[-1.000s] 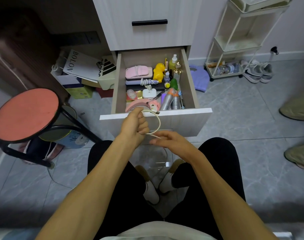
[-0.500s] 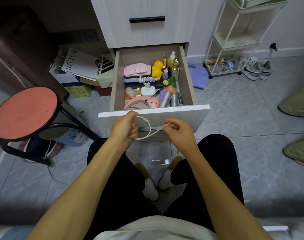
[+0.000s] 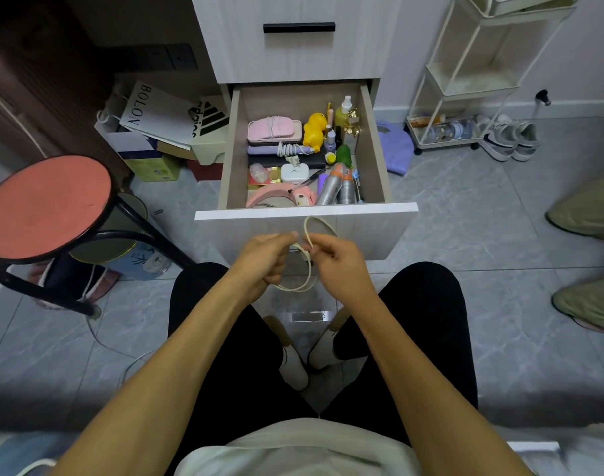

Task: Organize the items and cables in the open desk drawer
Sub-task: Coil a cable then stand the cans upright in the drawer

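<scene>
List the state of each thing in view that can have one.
Lower wooden desk drawer: pulled open, full of items.
Upper desk drawer with the black handle: closed.
Thin cream cable: looped, held outside the drawer.
Left hand: grips the cable.
Right hand: pinches the cable.

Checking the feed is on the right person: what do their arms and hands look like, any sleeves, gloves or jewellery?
Both forearms are bare from the bottom edge of the picture up to the hands, with no sleeves in view. The left hand and right hand wear no gloves, and no rings, watch or wristband show. Lower down, a pale top and black trousers are visible.
</scene>
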Action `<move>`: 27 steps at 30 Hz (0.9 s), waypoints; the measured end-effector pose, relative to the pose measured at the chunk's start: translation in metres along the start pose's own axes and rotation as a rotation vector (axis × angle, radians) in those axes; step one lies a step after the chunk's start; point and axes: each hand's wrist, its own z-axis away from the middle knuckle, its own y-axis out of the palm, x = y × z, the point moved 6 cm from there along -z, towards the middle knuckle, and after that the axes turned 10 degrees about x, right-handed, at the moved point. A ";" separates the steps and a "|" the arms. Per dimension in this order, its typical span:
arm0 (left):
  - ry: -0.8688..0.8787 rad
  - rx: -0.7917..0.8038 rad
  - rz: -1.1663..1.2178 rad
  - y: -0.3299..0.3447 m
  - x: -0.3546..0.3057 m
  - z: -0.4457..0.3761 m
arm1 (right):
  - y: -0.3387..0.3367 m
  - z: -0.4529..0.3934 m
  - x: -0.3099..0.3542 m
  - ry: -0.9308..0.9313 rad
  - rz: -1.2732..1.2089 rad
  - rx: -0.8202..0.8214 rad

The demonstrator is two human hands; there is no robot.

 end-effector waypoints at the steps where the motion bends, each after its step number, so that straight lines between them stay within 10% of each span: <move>1: -0.001 0.020 0.002 0.001 0.001 0.001 | 0.003 0.001 0.004 -0.042 0.062 0.041; 9: 0.047 -0.003 -0.077 0.001 0.008 0.006 | 0.010 0.004 0.014 -0.184 0.346 0.145; 14: 0.335 -0.126 -0.711 -0.006 -0.005 0.014 | 0.003 0.002 0.014 -0.177 0.425 0.153; 19: 0.551 0.071 -1.264 -0.003 -0.010 0.012 | -0.002 0.002 0.025 -0.218 0.469 0.282; 27: 0.288 0.115 -0.168 0.002 -0.011 0.014 | -0.016 -0.001 0.019 -0.125 0.139 0.119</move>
